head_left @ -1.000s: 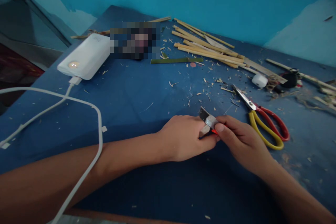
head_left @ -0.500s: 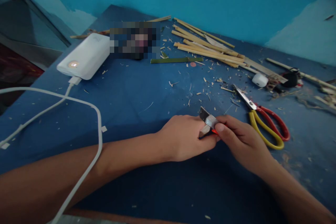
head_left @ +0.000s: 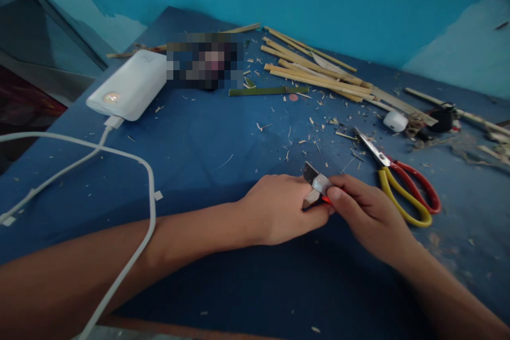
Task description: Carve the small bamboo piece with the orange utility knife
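My right hand (head_left: 364, 218) is closed around a utility knife (head_left: 319, 183), with the thumb pressed on its metal front and a bit of orange-red handle showing. The dark blade points up and to the left, just over the knuckles of my left hand (head_left: 281, 210). That hand is closed too, its fingers curled down out of sight. Between its thumb and forefinger shows a small greyish-tan piece (head_left: 311, 198), mostly hidden, which I cannot make out. Scissors (head_left: 383, 159) with one red and one yellow handle lie partly open to the right of my right hand.
Several bamboo sticks (head_left: 322, 74) lie at the back of the blue table (head_left: 191, 138), with a green stem (head_left: 266, 91) and scattered shavings before them. A white power bank (head_left: 129, 85) stands at left; its cable (head_left: 150, 186) loops over my left forearm. A small white case (head_left: 395, 121) sits at right.
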A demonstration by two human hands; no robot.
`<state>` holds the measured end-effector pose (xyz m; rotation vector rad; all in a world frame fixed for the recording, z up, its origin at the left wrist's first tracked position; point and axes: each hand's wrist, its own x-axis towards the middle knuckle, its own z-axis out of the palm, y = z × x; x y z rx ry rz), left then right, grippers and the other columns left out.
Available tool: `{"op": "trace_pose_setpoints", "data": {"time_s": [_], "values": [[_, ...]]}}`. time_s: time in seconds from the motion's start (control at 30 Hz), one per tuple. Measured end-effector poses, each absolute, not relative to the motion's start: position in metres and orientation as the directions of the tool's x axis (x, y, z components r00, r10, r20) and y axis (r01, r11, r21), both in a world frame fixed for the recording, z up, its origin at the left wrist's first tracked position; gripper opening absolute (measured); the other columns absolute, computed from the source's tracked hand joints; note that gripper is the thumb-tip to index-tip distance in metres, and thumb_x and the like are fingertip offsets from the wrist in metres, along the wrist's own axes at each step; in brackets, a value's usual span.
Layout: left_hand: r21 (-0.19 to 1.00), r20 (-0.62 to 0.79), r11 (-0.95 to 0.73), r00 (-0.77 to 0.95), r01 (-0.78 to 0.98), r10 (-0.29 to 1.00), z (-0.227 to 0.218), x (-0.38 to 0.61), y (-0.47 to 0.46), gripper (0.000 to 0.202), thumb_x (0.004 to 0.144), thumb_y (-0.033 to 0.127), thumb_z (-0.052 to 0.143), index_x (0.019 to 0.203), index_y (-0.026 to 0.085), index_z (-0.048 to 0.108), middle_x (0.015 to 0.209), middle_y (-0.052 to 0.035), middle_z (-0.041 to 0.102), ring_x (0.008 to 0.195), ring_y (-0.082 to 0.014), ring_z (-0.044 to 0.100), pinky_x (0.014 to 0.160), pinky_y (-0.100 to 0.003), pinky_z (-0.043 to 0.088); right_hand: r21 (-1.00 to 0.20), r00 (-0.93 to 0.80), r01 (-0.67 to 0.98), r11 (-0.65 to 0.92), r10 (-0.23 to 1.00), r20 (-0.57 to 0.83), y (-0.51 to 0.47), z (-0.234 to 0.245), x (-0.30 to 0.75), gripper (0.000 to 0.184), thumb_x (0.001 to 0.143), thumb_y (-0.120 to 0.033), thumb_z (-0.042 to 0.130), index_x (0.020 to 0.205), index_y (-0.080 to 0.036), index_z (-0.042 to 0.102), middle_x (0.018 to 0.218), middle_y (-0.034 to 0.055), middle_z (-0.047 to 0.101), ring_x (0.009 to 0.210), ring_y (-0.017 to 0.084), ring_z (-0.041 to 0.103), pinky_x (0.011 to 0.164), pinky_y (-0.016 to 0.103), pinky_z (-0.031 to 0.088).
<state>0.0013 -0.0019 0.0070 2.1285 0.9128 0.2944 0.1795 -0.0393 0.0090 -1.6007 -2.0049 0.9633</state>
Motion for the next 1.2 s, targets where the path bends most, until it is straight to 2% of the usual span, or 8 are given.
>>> {"op": "trace_pose_setpoints", "data": {"time_s": [0.13,0.77,1.03,1.2], "values": [[0.729,-0.101,-0.431,0.707,0.532,0.700,0.0082,0.0023,-0.0022,0.032,0.084,0.038,0.042,0.060,0.018,0.045,0.051,0.0040,0.045,0.046,-0.0087,0.040,0.045,-0.024,0.023,-0.729,-0.264,0.678,0.098,0.958,-0.116,-0.0391,0.0092,0.1794,0.024,0.093,-0.034,0.042,0.090,-0.021,0.062,0.072,0.0013,0.064,0.064,0.014,0.059,0.056,0.024,0.045],[0.706,-0.113,-0.451,0.715,0.546,0.690,0.0076,0.0028,-0.0027,0.031,0.085,0.039,0.041,0.067,0.018,0.054,0.057,0.0025,0.052,0.054,-0.0124,0.052,0.047,-0.023,0.029,-0.730,-0.263,0.676,0.099,0.958,-0.114,-0.0400,0.0091,0.1802,0.023,0.093,-0.033,0.042,0.091,-0.021,0.061,0.072,0.0017,0.065,0.064,0.014,0.059,0.056,0.025,0.045],[0.709,-0.094,-0.451,0.706,0.543,0.702,0.0067,0.0030,-0.0028,0.031,0.085,0.039,0.041,0.063,0.018,0.050,0.054,0.0033,0.049,0.050,-0.0103,0.046,0.046,-0.024,0.027,-0.724,-0.264,0.681,0.109,0.959,-0.103,-0.0399,0.0093,0.1800,0.024,0.093,-0.034,0.042,0.089,-0.020,0.062,0.071,0.0016,0.064,0.063,0.014,0.059,0.055,0.025,0.045],[0.711,-0.099,-0.457,0.720,0.534,0.687,0.0068,0.0027,-0.0026,0.032,0.085,0.039,0.041,0.063,0.018,0.050,0.056,0.0026,0.051,0.054,-0.0119,0.051,0.047,-0.024,0.029,-0.731,-0.259,0.676,0.097,0.959,-0.113,-0.0396,0.0081,0.1805,0.025,0.093,-0.035,0.042,0.091,-0.020,0.062,0.074,0.0025,0.065,0.065,0.014,0.059,0.056,0.025,0.045]]}}
